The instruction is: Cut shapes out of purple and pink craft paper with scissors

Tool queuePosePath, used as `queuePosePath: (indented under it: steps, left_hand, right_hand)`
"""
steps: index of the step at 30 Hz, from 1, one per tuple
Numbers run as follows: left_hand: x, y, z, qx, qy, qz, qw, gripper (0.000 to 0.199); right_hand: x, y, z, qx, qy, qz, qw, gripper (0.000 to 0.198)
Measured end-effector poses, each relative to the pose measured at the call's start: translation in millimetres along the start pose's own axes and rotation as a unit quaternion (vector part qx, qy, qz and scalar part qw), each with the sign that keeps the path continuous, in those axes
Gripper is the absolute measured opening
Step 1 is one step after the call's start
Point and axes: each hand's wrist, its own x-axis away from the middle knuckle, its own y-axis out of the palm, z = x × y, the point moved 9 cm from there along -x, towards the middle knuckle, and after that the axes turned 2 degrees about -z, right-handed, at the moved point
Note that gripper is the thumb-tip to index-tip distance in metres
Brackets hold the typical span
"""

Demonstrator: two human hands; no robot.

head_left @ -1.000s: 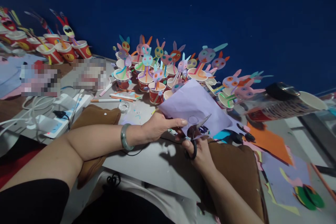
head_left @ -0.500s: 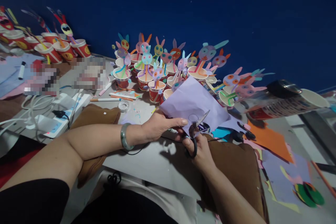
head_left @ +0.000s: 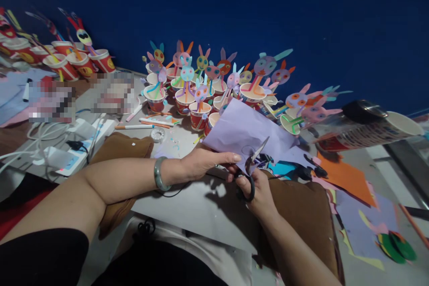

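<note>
A sheet of light purple paper is pinched at its lower left edge by my left hand, thumb on top. On the sheet a small drawn circle shows near the bottom edge. My right hand grips black-handled scissors, fingers through the loops. Their blades point up and to the right, across the paper's lower edge beside the circle. Part of the left fingers is hidden beneath the sheet.
Behind the paper stand several paper cups with paper rabbit figures. A power strip with cables lies left, near a brown cushion. Another brown cushion rests under my right forearm. Orange paper and purple scraps lie right.
The purple sheet has tilted a little, and the scissors have shifted slightly right along its lower edge. Both hands keep their hold.
</note>
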Motion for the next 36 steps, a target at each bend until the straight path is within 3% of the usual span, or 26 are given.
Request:
queuePosePath:
  steps: [7, 11, 16, 36]
  left_hand:
    - [3, 3, 3, 0.007, -0.009, -0.003, 1.000, 0.039]
    - [4, 1, 21, 0.018, 0.048, 0.034, 0.998, 0.033]
    - [3, -3, 21, 0.048, 0.036, 0.069, 0.996, 0.035]
    - [1, -3, 18, 0.033, 0.032, 0.045, 0.998, 0.037]
  right_hand:
    - [-1, -2, 3, -0.007, 0.000, 0.000, 1.000, 0.058]
    - [-3, -4, 3, 0.005, -0.004, -0.004, 1.000, 0.059]
    - [-5, -5, -4, 0.015, -0.028, 0.000, 0.999, 0.061]
    - [-6, -8, 0, 0.020, -0.001, 0.005, 1.000, 0.063]
